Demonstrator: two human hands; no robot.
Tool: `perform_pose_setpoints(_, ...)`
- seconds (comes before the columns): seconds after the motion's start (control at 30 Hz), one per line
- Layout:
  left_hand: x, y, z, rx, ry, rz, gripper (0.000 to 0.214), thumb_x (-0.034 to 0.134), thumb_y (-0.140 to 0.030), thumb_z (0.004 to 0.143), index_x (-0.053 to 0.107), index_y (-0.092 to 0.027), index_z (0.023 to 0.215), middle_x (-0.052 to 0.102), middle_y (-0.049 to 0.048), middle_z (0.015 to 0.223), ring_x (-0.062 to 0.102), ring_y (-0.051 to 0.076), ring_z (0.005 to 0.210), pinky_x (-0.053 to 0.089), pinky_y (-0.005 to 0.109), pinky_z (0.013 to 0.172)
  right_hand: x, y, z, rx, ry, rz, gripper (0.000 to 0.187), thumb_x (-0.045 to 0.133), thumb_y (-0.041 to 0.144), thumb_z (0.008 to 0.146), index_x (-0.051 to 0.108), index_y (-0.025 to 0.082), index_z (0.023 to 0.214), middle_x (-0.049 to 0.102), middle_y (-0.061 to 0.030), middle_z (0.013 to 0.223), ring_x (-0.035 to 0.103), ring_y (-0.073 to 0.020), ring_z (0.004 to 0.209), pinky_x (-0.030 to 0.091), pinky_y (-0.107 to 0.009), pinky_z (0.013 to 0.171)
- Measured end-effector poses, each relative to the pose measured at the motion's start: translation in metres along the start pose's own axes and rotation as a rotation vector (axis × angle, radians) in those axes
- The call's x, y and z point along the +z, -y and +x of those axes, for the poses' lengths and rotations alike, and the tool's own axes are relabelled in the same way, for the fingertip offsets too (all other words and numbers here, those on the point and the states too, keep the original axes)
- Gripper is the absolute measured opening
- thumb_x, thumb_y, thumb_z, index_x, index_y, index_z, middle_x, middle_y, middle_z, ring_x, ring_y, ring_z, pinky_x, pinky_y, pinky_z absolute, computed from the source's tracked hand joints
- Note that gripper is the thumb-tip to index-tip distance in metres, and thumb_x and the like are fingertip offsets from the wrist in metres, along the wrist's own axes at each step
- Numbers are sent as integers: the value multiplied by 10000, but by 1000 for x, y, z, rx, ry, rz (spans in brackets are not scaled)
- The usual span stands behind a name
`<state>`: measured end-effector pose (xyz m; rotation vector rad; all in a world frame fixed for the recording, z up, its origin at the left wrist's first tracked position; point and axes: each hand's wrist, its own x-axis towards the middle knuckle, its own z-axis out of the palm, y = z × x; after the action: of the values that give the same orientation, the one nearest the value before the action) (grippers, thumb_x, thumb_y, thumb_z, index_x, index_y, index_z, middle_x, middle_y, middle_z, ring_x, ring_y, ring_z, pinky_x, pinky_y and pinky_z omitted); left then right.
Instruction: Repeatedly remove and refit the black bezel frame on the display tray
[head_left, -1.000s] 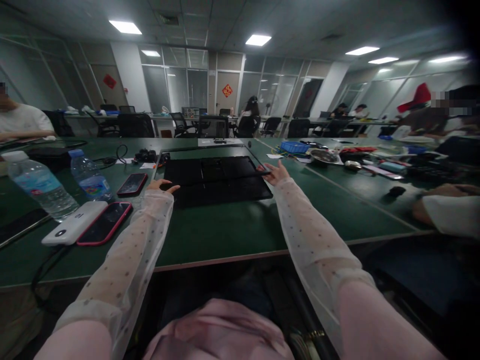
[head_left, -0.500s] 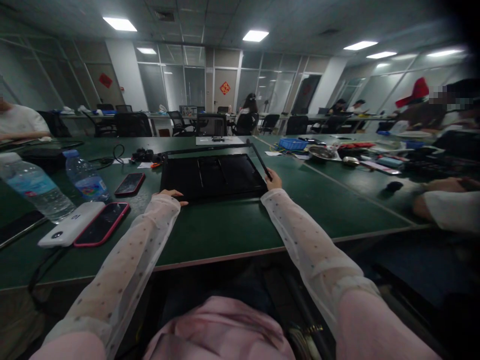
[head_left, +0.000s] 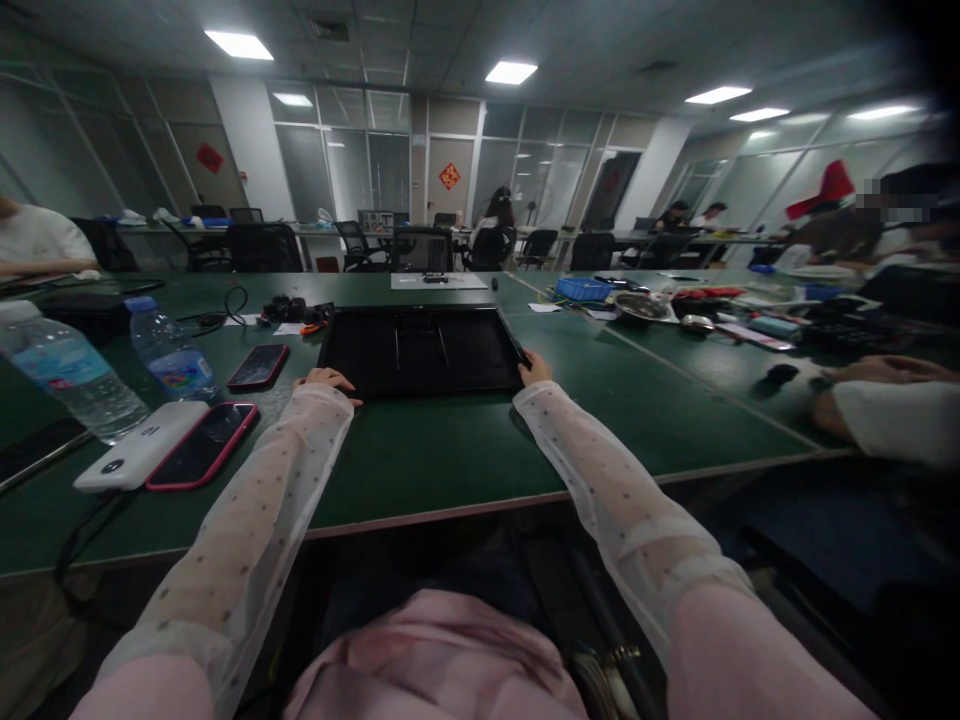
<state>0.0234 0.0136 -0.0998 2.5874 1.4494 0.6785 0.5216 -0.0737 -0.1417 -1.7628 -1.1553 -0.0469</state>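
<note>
A flat black panel [head_left: 420, 350] with a thin black frame laid on it rests on the green table [head_left: 450, 450] straight ahead of me. My left hand [head_left: 324, 380] sits on the panel's near left corner, fingers lying over the edge and thumb out to the side. My right hand [head_left: 534, 367] is closed around the frame's right edge near the front corner. Both of my arms are in sheer dotted sleeves.
To the left lie two water bottles [head_left: 71, 375], a white power bank [head_left: 142, 445] and two phones in red cases [head_left: 202, 445]. Cables sit behind the panel. A blue bin [head_left: 586, 290] and a metal bowl [head_left: 645, 305] are at the right. Another person's arm [head_left: 885, 420] rests at the far right.
The thin frame, raised at the back before, has come down flat onto the panel. My right hand slid toward me along the frame's right edge and closed on it. My left hand drew back slightly.
</note>
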Motion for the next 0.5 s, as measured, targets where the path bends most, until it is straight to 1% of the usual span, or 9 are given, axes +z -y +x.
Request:
perform_pose_setpoints(0.07,0,0,0,-11,-33,-8,336,824,-522,776,803,-280,1008,677,56,1311,456,323,1364,296,508,1153,2,4,-2,120,4,-8,516,568,94,788,665,117,1294,727,-168,1263,659,-316,1246,478,-527,1139)
perform_pose_setpoints(0.1,1,0,1,-32,-67,-13,374,812,-531,784,794,-288,1068,644,56,1375,427,329,1396,288,514,1167,2,5,-3,148,3,-4,516,560,94,794,661,116,1300,719,-167,1281,648,-314,1263,470,-523,1147)
perform_pose_setpoints(0.13,1,0,1,-70,-110,-20,439,792,-544,797,772,-296,1158,596,60,1448,398,334,1425,284,519,1178,3,7,-4,151,-2,5,515,555,97,801,658,121,1305,716,-162,1290,641,-312,1273,465,-525,1151)
perform_pose_setpoints(0.2,1,0,2,-190,-199,-39,618,724,-586,838,667,-278,1371,489,97,1558,369,351,1455,297,530,1186,3,9,-6,140,-26,27,511,551,106,801,662,148,1298,727,-140,1274,638,-309,1271,460,-536,1152)
perform_pose_setpoints(0.27,1,2,2,-310,-246,-58,740,645,-605,883,553,-202,1496,457,164,1569,403,366,1437,332,527,1175,2,10,-8,122,-47,45,504,547,118,798,671,177,1283,745,-115,1233,646,-304,1251,466,-540,1145)
perform_pose_setpoints(0.33,0,5,1,-378,-241,-75,729,606,-569,905,546,-142,1494,523,196,1494,490,359,1367,389,489,1142,2,12,-10,109,-51,44,492,543,128,802,678,195,1270,758,-99,1197,656,-299,1228,477,-534,1134)
perform_pose_setpoints(0.37,-1,7,0,-391,-222,-84,681,598,-532,911,574,-137,1465,578,187,1430,541,344,1313,425,457,1110,1,12,-10,108,-48,37,487,541,132,806,680,198,1269,760,-96,1191,659,-299,1220,480,-531,1131)
perform_pose_setpoints(0.43,-2,10,-3,-396,-179,-96,555,577,-446,922,643,-156,1391,678,140,1263,620,306,1188,487,389,1023,0,14,-11,119,-42,16,485,540,135,819,678,195,1280,756,-97,1206,661,-299,1218,481,-526,1130)
perform_pose_setpoints(0.5,-3,11,-3,-386,-151,-79,486,546,-385,932,676,-171,1349,721,99,1131,649,278,1096,511,344,942,-1,16,-11,134,-38,-1,497,541,132,832,666,178,1311,740,-111,1252,653,-298,1238,477,-511,1138)
